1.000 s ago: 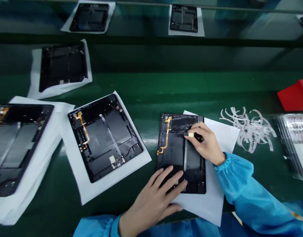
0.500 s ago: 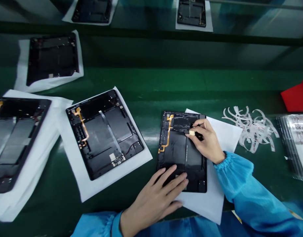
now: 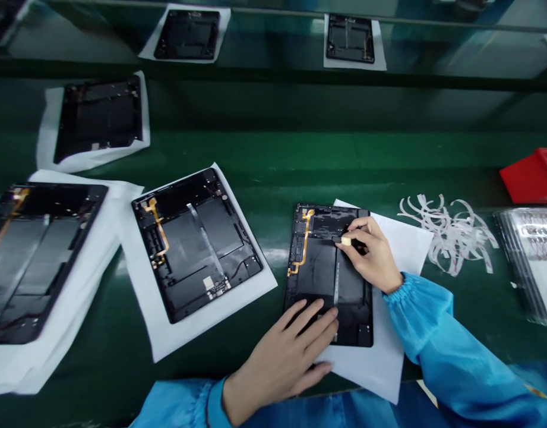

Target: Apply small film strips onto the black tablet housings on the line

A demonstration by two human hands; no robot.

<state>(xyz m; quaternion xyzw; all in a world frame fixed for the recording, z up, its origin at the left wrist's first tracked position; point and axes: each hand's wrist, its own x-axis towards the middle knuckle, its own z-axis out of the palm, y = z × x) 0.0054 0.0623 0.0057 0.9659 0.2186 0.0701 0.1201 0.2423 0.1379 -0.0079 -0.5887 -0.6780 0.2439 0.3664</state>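
In front of me a black tablet housing (image 3: 318,267) lies on a white sheet (image 3: 384,368), its inner side facing up with an orange flex cable (image 3: 306,244) along the left. My left hand (image 3: 286,353) rests flat across the lower part of the housing, fingers spread. Over the upper right part, my right hand (image 3: 371,252) pinches a small cream-coloured block (image 3: 345,241) between thumb and fingers. A dark piece shows at the block's left end, too small to make out. The fingertips are close to the housing's surface.
Another open tablet housing (image 3: 179,249) lies left on white paper, with more beyond it, including one housing (image 3: 46,261) at the far left. Peeled white strips (image 3: 451,232) are heaped at right. Near them are a red bin (image 3: 531,175) and stacked clear trays (image 3: 531,261).
The view has shifted slightly, so the surrounding housings appear a little lower and further right. Both hands keep nearly the same places on the housing, the right still pinching the block.
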